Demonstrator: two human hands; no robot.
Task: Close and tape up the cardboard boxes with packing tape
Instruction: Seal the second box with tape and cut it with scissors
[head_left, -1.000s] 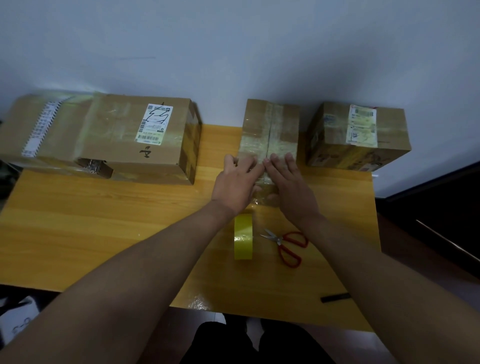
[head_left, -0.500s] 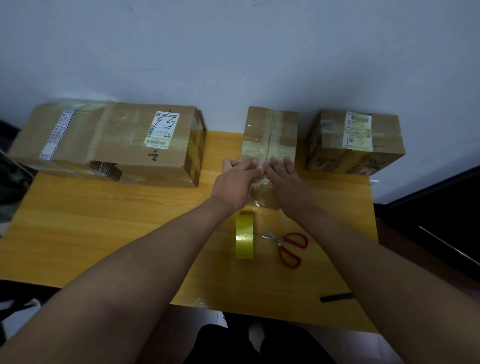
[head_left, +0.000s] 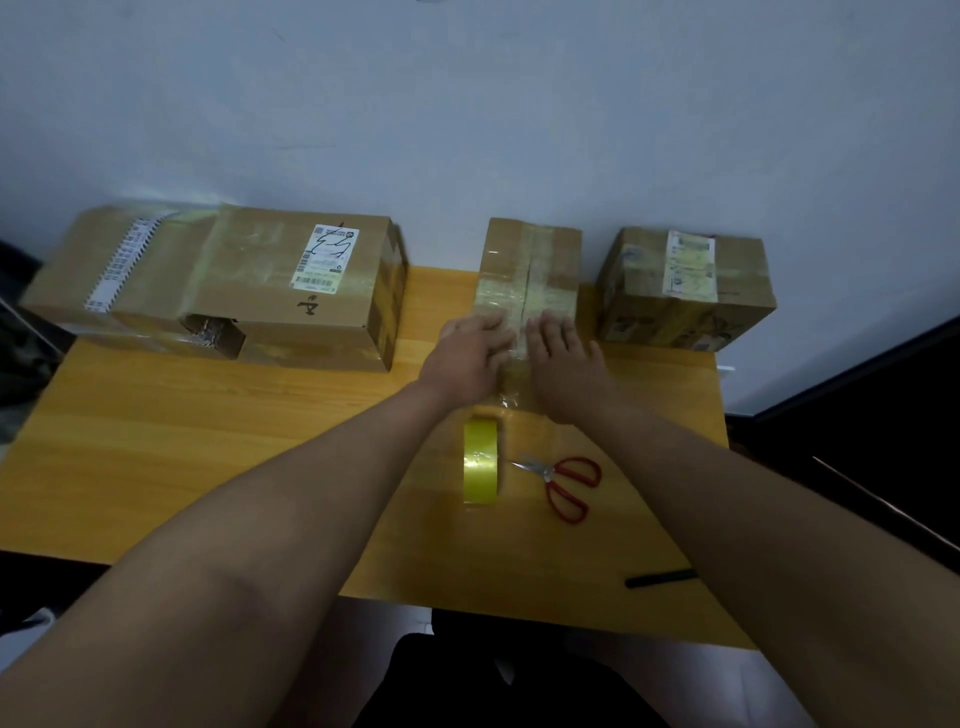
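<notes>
A narrow cardboard box (head_left: 530, 265) stands in the middle of the wooden table, with clear tape along and across its top. My left hand (head_left: 467, 358) and my right hand (head_left: 563, 364) lie flat on its near end, fingers straight, pressing the tape on either side of the seam. A loose tape end hangs over the box's front face. A yellow tape roll (head_left: 480, 462) stands on edge just in front of the box, below my left wrist. Red-handled scissors (head_left: 563, 480) lie to the right of the roll.
A big box (head_left: 291, 291) with a white label sits at the back left, with another box (head_left: 104, 270) beside it. A smaller labelled box (head_left: 685, 291) stands at the back right. A black pen (head_left: 660, 578) lies near the table's front edge (head_left: 519, 613). A wall runs behind the boxes.
Both hands have stayed on the near end of the middle box, sliding slightly apart from the seam. The camera has tilted a little, so the scene sits lower in the frame.
</notes>
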